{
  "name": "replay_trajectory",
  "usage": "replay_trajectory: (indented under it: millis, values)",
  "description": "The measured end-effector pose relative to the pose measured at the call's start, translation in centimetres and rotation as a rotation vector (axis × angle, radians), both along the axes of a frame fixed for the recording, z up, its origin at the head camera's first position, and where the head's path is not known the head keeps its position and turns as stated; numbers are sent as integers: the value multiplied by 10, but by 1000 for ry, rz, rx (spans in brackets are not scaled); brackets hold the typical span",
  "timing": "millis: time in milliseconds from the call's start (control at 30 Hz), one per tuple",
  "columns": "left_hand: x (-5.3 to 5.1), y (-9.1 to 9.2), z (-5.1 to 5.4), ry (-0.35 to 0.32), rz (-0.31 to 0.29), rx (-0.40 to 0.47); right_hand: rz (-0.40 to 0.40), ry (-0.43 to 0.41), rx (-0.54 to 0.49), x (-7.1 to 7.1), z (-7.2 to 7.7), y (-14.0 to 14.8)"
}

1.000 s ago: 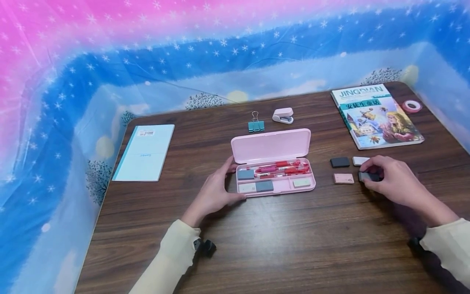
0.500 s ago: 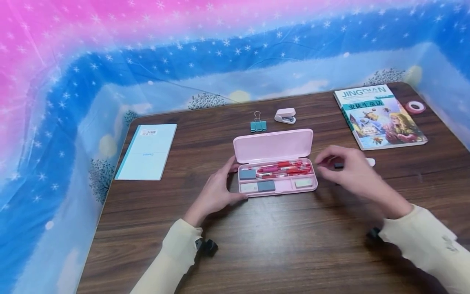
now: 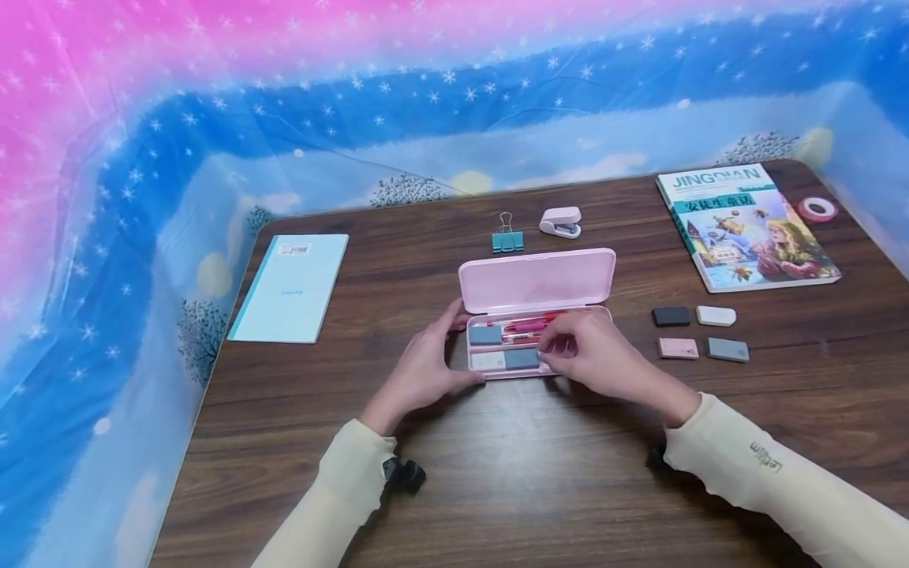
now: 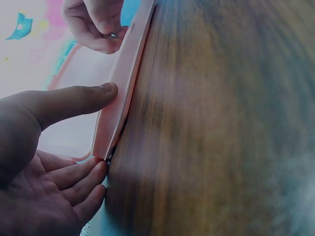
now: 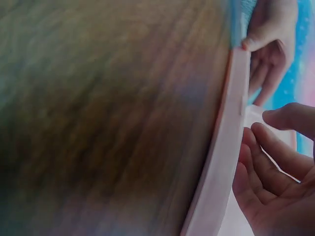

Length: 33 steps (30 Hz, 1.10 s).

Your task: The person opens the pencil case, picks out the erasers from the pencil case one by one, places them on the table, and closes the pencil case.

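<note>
There are two hands, a left hand (image 3: 426,356) and a right hand (image 3: 600,355), and one pencil case (image 3: 536,282). Seven erasers (image 3: 671,316) show, four on the surface (image 3: 497,473) and three inside the case, where the pens (image 3: 521,326) are too overlapped and covered to count. One notebook (image 3: 289,293), one book (image 3: 746,233), one binder clip (image 3: 507,241), one stapler (image 3: 561,218) and one tape roll (image 3: 805,211) are also out.

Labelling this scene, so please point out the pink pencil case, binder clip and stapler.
pink pencil case (image 3: 537,283): head view, lid's inner face
binder clip (image 3: 507,241): head view, teal body
stapler (image 3: 561,214): head view, upper arm
</note>
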<state>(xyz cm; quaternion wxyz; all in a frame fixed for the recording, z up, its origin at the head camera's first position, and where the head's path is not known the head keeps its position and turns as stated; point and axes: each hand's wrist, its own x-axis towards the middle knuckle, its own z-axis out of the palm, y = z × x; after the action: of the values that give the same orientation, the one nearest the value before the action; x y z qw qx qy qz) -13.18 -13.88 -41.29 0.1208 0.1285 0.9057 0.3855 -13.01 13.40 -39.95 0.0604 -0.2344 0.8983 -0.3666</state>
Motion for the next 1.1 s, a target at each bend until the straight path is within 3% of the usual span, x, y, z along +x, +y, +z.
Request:
replay_trajectory:
  millis: [367, 633, 1100]
  values:
    - [-2, 1, 2, -7, 2, -8, -77, 139, 186, 8, 0, -17]
    - [-2, 1, 1, -16, 8, -4, -98, -6, 61, 8, -1, -16]
    - [0, 0, 1, -19, 10, -4, -74, 1, 75, 7, -2, -23]
